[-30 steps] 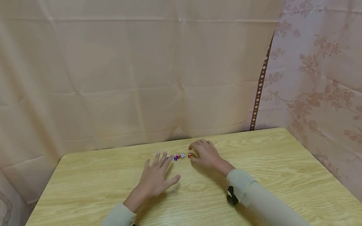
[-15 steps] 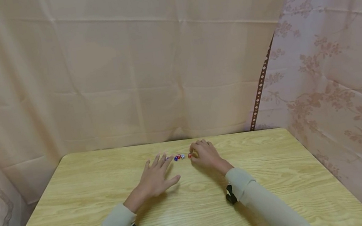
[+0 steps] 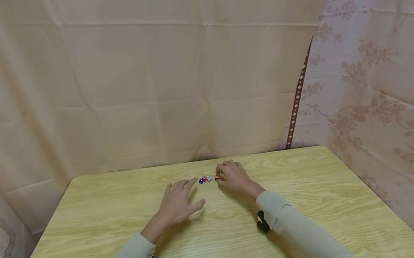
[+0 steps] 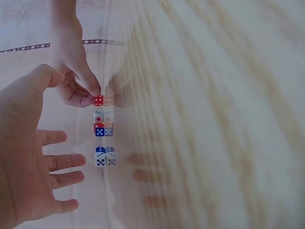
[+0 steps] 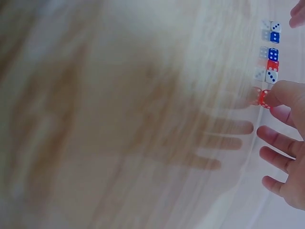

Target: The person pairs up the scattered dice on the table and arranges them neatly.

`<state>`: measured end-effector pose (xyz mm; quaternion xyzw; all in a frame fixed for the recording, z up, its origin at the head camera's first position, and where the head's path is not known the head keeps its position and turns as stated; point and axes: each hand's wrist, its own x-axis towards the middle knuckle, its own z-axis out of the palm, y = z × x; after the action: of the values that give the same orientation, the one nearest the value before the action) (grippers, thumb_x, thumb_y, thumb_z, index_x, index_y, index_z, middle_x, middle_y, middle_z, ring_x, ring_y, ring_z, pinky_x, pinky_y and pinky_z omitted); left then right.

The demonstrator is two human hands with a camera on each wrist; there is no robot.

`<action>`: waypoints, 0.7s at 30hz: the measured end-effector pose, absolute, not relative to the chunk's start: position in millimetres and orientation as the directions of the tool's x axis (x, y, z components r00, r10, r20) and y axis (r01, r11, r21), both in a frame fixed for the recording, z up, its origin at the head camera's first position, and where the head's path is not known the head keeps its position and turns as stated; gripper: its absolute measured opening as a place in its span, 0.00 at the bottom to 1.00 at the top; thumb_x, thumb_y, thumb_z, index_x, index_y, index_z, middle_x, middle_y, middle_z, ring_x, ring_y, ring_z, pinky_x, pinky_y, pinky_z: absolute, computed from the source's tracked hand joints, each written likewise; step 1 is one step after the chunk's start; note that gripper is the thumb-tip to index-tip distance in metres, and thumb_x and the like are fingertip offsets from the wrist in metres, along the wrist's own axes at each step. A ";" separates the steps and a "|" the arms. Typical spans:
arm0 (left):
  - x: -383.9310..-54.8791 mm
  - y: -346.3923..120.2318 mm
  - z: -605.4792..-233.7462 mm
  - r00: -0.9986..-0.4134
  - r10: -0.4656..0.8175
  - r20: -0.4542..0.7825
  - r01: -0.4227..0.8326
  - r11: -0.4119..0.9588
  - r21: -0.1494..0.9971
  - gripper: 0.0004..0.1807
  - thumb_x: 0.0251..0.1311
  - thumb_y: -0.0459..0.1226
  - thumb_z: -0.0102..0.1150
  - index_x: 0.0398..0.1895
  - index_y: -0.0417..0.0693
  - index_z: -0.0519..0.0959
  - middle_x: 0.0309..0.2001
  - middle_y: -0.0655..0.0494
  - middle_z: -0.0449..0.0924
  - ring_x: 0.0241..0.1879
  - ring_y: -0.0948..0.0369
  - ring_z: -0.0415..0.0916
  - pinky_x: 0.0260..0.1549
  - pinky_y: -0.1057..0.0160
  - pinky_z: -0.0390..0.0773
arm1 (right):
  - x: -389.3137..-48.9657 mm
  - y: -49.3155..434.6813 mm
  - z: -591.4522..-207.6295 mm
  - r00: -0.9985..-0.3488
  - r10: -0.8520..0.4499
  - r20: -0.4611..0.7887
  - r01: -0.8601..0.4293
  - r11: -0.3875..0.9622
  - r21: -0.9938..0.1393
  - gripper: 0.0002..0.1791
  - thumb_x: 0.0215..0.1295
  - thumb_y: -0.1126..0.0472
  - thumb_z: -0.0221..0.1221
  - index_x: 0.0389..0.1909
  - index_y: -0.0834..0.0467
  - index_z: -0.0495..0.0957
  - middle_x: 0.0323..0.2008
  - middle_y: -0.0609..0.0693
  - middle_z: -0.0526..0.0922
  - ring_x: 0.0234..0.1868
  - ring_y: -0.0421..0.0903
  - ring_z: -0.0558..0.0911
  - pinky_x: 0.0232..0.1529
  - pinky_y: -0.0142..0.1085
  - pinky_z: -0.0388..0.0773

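My right hand [image 3: 235, 177] pinches a red die [image 3: 217, 178] between thumb and index finger at the right end of a row of dice. In the right wrist view its other fingers are spread away from the die. Left of it stand a white die [image 3: 208, 178], a second red die [image 3: 204, 178] and a blue die [image 3: 201, 181], close together. My left hand [image 3: 175, 204] is spread at the row's left end, holding nothing. Its fingers hide another white die [image 4: 100, 159] and blue die [image 4: 99, 149] from the head view; both show in the left wrist view.
The dice stand near the far edge of a glossy wood-grain table [image 3: 224, 242], which mirrors them in the wrist views. A beige curtain [image 3: 137, 90] hangs behind the table, and a flowered cloth [image 3: 395, 96] hangs at the right.
My right thumb and index finger have closed on the red die. My left fingers have dipped, and the leftmost dice glimpsed between them earlier are now covered in the head view.
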<state>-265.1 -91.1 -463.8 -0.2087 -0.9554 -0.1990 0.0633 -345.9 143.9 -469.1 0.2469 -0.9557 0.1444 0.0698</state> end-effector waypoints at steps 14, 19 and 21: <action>-264.9 -93.2 -461.3 -0.914 0.341 0.219 0.405 0.794 0.453 0.35 0.64 0.53 0.64 0.70 0.49 0.71 0.60 0.43 0.77 0.59 0.44 0.74 0.62 0.37 0.68 | -340.7 146.2 -470.7 -0.864 -0.461 0.204 -0.499 0.840 -0.213 0.03 0.64 0.61 0.65 0.36 0.52 0.81 0.35 0.48 0.78 0.41 0.49 0.74 0.57 0.56 0.71; -266.8 -94.6 -462.3 -0.915 0.342 0.215 0.405 0.777 0.482 0.33 0.64 0.53 0.65 0.68 0.47 0.73 0.54 0.44 0.79 0.51 0.49 0.76 0.54 0.42 0.73 | -334.4 148.3 -468.8 -0.864 -0.464 0.195 -0.500 0.836 -0.227 0.04 0.62 0.62 0.66 0.35 0.53 0.81 0.35 0.49 0.77 0.41 0.48 0.72 0.49 0.49 0.71; -267.7 -95.2 -462.8 -0.916 0.340 0.212 0.401 0.771 0.495 0.32 0.64 0.52 0.65 0.67 0.46 0.74 0.52 0.44 0.79 0.50 0.50 0.76 0.52 0.43 0.73 | -331.7 149.0 -468.2 -0.867 -0.466 0.179 -0.497 0.836 -0.233 0.04 0.62 0.61 0.67 0.36 0.53 0.81 0.35 0.49 0.76 0.41 0.48 0.70 0.46 0.46 0.69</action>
<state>-267.7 -95.2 -462.8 -0.1973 -0.9393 -0.2751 0.0552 -331.7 149.0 -468.2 0.2518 -0.9563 0.1372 0.0577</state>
